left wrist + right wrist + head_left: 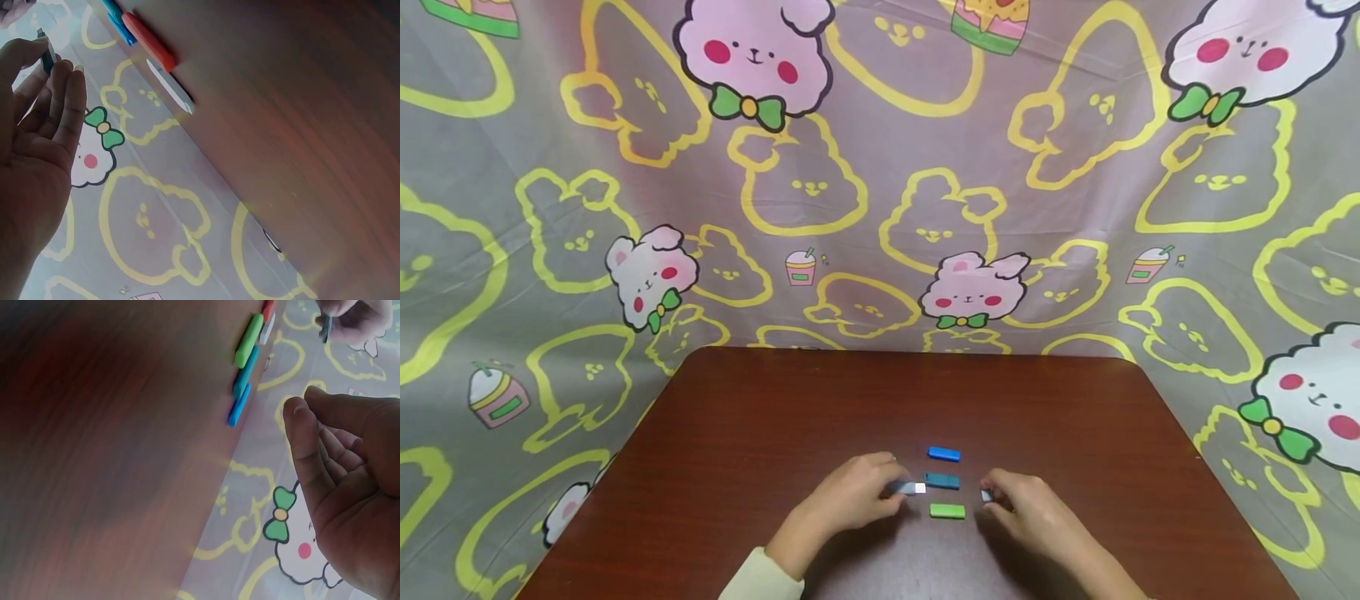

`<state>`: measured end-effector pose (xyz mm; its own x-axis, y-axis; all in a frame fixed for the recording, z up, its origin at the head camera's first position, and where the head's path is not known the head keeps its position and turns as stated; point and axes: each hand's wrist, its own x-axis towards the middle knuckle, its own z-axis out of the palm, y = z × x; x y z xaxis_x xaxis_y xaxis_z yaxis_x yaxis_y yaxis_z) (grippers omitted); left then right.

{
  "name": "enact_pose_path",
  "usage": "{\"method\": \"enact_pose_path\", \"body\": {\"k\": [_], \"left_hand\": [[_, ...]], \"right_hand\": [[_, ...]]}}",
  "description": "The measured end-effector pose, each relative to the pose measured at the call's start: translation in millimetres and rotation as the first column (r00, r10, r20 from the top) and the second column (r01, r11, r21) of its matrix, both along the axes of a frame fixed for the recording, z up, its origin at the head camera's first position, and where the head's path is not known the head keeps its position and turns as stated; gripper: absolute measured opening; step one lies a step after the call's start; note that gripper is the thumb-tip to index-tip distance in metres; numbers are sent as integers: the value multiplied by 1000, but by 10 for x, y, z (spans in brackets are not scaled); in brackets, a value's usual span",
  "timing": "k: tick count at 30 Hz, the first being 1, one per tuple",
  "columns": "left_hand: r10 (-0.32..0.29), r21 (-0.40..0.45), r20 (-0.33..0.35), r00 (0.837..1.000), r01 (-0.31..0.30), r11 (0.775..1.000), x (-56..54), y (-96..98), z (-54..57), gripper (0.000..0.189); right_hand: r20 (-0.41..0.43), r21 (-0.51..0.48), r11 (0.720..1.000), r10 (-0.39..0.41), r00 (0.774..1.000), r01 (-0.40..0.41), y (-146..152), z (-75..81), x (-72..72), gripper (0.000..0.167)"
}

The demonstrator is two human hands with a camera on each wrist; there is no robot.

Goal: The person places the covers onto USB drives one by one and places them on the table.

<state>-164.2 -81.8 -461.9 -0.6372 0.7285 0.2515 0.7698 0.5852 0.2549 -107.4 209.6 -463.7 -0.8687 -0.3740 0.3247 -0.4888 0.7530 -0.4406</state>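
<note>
In the head view my left hand (863, 492) pinches a grey USB flash drive (904, 487), its bare metal plug (920, 488) pointing right. The left wrist view shows the same drive (47, 57) dark, between thumb and fingers. Opposite, my right hand (1026, 504) holds a small pale grey cap (987, 496) at its fingertips; in the right wrist view the fingers (305, 428) hide it. Between the hands lie a blue stick (943, 454), a teal one (942, 481) and a green one (947, 511), all shaped like flash drives.
A red stick (150, 40) and a white one (170, 86) also lie on the brown table (820, 400), seen in the wrist views. Behind the table hangs a grey cloth (865, 250) with cartoon prints.
</note>
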Motion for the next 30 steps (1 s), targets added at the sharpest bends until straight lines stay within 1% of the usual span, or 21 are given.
{"method": "enact_pose_path", "body": {"k": [7,14,21,30], "left_hand": [[-31,0,-4,1000,31,1000,28,105,34,17],[-31,1,-9,999,31,1000,32,168,49,18],[-51,8,-28,998,51,999,38,221,39,18],[-69,34,-58,996,71,997,40,253,30,17]], "right_hand": [[29,-14,1000,11,1000,-10,-139,40,-1,20],[2,-30,1000,2,1000,-2,-231,25,-7,23],[1,-36,999,0,1000,0,-290,26,-12,24],[33,-35,999,-1,999,3,-322,5,-22,22]]}}
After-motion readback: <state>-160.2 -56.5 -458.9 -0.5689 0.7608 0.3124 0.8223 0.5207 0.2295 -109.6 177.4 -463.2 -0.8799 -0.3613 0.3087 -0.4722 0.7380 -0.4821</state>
